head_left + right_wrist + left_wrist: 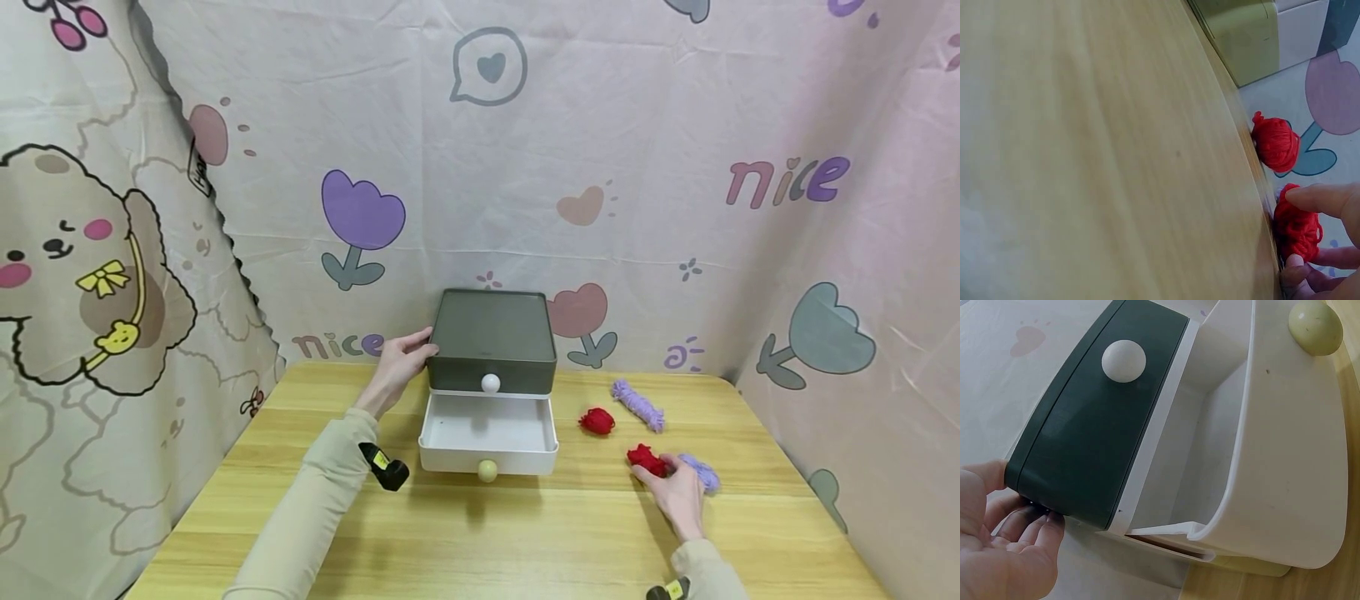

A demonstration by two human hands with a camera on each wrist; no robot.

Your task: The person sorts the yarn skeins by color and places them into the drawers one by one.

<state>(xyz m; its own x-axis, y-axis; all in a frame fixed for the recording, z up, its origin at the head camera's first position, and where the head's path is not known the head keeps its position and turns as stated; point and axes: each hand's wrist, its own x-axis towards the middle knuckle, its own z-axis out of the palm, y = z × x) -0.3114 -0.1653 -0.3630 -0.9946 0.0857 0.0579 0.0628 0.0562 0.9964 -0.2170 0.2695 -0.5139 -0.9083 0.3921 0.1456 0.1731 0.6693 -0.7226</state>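
A small drawer box (491,333) with a dark grey-green upper part stands at the table's back. Its lower white drawer (450,460), with a pale yellow knob, is pulled out and holds nothing visible. My left hand (401,367) grips the box's upper left side; in the left wrist view, thumb and fingers (1013,522) lie around its edge. At the right, my right hand (678,496) holds a red yarn bundle (647,459) between thumb and fingers, low over the table. The right wrist view shows the thumb on one side of this red yarn (1297,225) and fingertips at its other end.
Another red yarn bundle (597,421) lies right of the drawer. Behind it is a twisted lilac yarn hank (637,406). A second lilac bundle (701,473) lies beside my right hand, partly covered by it. A printed cloth (465,208) hangs behind the wooden table (480,558).
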